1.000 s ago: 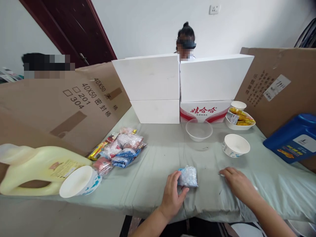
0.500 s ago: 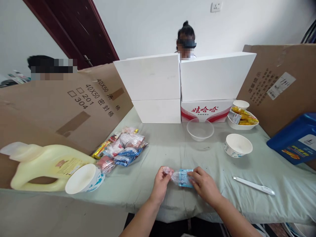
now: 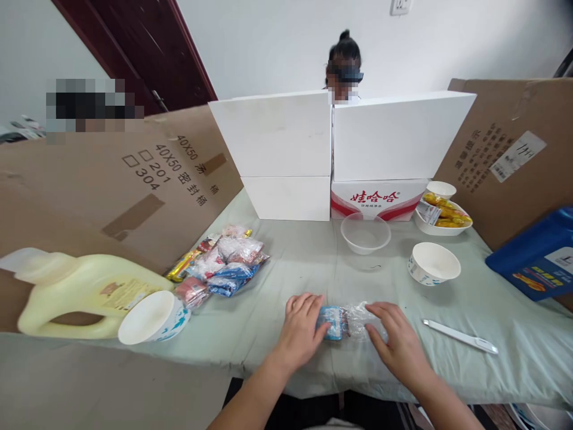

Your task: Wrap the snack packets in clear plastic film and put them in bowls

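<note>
Blue printed packet (image 3: 333, 323) lies on the pale green tablecloth (image 3: 293, 257) at the frame's lower centre, crinkled clear wrap (image 3: 357, 319) stretching from its right end. The left hand (image 3: 301, 327) rests over its left end; whether it pinches, I cannot tell. The right hand (image 3: 396, 340), thumb and fingers parted, touches the wrap.

At my right grip (image 3: 394, 340), the clear wrapping (image 3: 357, 316) is thin, crinkled, glossy plastic film. The pale cloth (image 3: 295, 257) before me is matt and lightly creased. I see smooth, paper-like walls on the patterned bowl (image 3: 434, 263) to my right, translucent plastic in the yellow jug (image 3: 96, 278), and dull brown cardboard in the left-hand carton (image 3: 67, 191).
</note>
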Demonstrator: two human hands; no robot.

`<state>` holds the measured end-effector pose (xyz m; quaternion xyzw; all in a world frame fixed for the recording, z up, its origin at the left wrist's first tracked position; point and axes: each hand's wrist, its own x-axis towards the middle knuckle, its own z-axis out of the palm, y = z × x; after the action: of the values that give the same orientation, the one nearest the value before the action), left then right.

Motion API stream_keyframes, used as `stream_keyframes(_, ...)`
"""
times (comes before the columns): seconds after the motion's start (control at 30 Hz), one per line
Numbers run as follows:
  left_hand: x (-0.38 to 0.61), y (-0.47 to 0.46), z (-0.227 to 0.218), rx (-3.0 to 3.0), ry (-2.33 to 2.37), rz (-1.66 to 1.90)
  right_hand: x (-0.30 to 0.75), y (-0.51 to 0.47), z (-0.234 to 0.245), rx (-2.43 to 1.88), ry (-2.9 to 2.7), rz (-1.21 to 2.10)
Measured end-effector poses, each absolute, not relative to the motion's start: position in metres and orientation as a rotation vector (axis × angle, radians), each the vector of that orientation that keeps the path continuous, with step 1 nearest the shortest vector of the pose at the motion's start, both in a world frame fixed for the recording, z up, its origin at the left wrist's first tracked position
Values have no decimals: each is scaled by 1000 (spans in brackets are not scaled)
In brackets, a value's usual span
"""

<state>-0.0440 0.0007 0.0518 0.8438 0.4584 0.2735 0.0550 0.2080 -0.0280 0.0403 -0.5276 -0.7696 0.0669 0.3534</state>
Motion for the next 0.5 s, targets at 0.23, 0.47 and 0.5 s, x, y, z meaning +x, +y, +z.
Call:
stream_keyframes(0.23, -43, -41, 50, 2767, 1137, 437, 192, -28, 62, -1249, -2450, 299)
stream_keyframes(0.47, -47, -65, 37, 2510, 1168, 374, 189, -65, 68, -1279, -2656, 704)
stream_keyframes(0.5, -44, -59, 36, 2506, 1219, 421, 186, -62, 63, -1345, -2655, 654)
